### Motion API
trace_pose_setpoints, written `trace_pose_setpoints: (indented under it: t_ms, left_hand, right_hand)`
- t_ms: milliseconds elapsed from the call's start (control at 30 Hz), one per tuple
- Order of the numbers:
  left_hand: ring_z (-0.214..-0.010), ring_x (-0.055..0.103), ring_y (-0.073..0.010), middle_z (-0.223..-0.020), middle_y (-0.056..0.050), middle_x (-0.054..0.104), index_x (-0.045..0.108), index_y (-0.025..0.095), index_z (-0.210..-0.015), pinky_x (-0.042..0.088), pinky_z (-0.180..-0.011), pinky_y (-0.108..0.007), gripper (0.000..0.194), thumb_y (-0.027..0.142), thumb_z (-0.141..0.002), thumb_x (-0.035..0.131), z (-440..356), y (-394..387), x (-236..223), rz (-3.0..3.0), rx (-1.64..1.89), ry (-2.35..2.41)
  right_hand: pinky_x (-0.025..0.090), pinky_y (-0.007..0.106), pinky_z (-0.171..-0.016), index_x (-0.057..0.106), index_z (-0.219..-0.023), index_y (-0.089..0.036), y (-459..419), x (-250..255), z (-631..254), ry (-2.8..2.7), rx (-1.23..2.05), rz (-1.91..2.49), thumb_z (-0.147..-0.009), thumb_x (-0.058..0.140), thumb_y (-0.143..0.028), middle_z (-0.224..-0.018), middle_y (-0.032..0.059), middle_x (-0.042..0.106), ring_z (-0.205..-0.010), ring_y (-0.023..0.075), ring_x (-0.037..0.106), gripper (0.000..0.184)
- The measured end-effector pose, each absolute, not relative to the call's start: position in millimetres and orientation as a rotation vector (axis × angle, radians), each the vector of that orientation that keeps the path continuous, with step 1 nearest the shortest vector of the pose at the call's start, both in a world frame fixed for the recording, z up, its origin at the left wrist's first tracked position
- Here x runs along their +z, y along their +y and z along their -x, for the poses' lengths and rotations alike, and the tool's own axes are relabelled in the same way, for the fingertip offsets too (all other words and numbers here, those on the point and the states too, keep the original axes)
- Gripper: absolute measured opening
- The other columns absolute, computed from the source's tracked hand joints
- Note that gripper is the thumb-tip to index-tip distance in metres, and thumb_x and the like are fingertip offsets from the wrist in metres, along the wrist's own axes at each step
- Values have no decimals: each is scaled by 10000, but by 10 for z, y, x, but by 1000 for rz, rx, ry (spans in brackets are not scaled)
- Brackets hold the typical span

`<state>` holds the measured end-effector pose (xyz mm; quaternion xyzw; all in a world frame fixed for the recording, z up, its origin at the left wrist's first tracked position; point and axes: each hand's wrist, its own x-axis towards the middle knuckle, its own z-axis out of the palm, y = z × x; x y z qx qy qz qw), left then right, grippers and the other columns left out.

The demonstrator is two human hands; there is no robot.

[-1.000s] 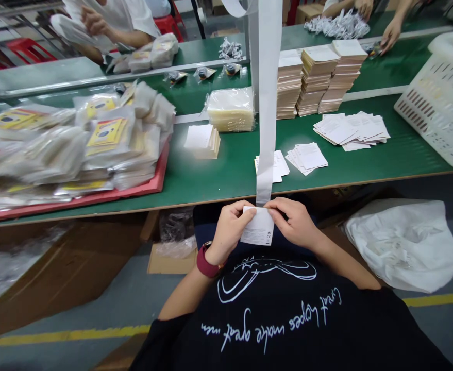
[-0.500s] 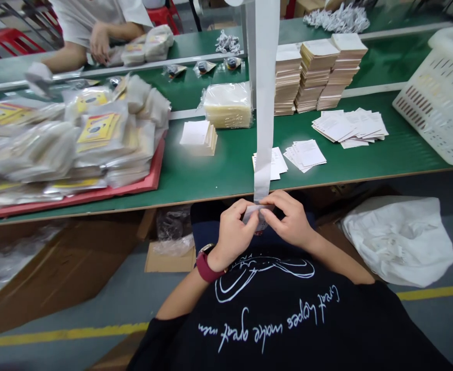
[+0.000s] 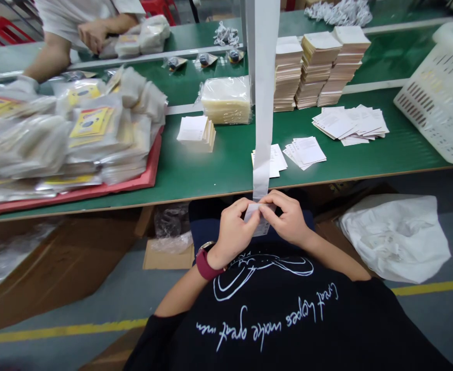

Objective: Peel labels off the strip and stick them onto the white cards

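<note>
Green workbench edge (image 3: 214,193) runs just ahead of you; below it, your left hand (image 3: 234,226) and right hand (image 3: 288,219) are pressed close, pinching a small white printed card (image 3: 259,219) over your lap, just beneath the long white paper strip (image 3: 264,113) hanging down

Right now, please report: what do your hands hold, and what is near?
Left hand, right hand pinching white printed card. White paper strip hanging down to them.
</note>
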<state>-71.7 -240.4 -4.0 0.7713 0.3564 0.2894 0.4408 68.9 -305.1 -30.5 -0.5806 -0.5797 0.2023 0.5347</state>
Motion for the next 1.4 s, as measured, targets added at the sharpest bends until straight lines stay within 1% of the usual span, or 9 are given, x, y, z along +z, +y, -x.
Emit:
trace_pose_setpoints:
  t_ms: [200, 667, 800, 867, 1000, 1067, 1133, 1233, 1400]
  left_hand:
    - [-619, 520, -113, -688, 14, 622, 641, 159, -737, 402, -607, -217, 95, 190, -804, 582, 734, -2391, -59, -1857, 674, 901]
    - [-653, 571, -140, -718, -18, 650, 639, 168, -727, 407, -622, -240, 133, 175, -810, 535, 793, -2343, -122, -2118, 517, 768]
    - [-598, 567, -127, -757, -15, 667, 667, 176, -894, 428, -579, -235, 147, 252, -863, 546, 928, -2245, -124, -2080, 574, 816]
    - [-603, 576, -139, -760, -20, 660, 661, 177, -904, 458, -604, -258, 135, 254, -863, 558, 948, -2080, -131, -2187, 644, 875]
    - [-951, 646, -267, -971, -124, 679, 668, 151, -933, 512, -853, -384, 137, 182, -829, 584, 639, -1451, -66, -2582, 764, 986]
    - [-1226, 544, -336, -1245, -195, 609, 653, 123, -1091, 438, -1032, -449, 295, 153, -800, 616, 339, -1032, 38, -2752, 803, 1020]
    - [-1410, 356, -380, -1478, -202, 438, 588, 127, -1247, 334, -1125, -525, 500, 125, -751, 653, 47, -621, 168, -2875, 764, 1012]
    - [-1443, 292, -403, -1531, -193, 379, 563, 140, -1285, 319, -1113, -587, 573, 116, -721, 665, -221, -172, 317, -2890, 728, 1037]
    - [-1380, 405, -346, -1395, -177, 528, 633, 138, -1153, 351, -1118, -521, 326, 152, -840, 542, -162, 30, 236, -2612, 1198, 1226]
  right_hand:
    - [467, 275, -700, 642, -864, -199, -3043, -327, -714, -1407, 542, 1355, -928, 484, -197, -793, 16, 627, -750, 141, 585, 171]
    - [462, 267, -692, 654, -887, -200, -3143, -200, -861, -1663, 595, 1529, -902, 527, -181, -805, 15, 674, -732, 141, 607, 129]
    - [443, 249, -614, 635, -1076, -208, -3222, -111, -1171, -1323, 464, 1616, -882, 541, -224, -680, -33, 622, -607, 125, 565, 216]
    - [453, 260, -624, 664, -1026, -197, -3203, -98, -1450, -1124, 314, 1639, -863, 567, -279, -703, -16, 640, -630, 133, 570, 207]
    - [489, 305, -665, 709, -908, -160, -2810, -151, -2077, -917, 224, 1653, -793, 594, -342, -799, 44, 701, -691, 161, 599, 244]
    - [500, 313, -641, 710, -931, -134, -2423, -200, -2308, -890, 270, 1663, -761, 568, -358, -755, 49, 693, -647, 158, 593, 315]
    - [511, 317, -622, 706, -940, -114, -1994, -254, -2434, -947, 284, 1681, -764, 516, -351, -708, 50, 683, -620, 160, 602, 351]
    - [529, 316, -633, 707, -909, -119, -1473, -334, -2462, -1080, 285, 1724, -744, 518, -299, -691, 53, 693, -642, 174, 638, 308]
    - [527, 374, -766, 714, -836, -158, -1159, -454, -2329, -1352, 193, 1798, -772, 514, -222, -846, 96, 741, -776, 216, 667, 220]
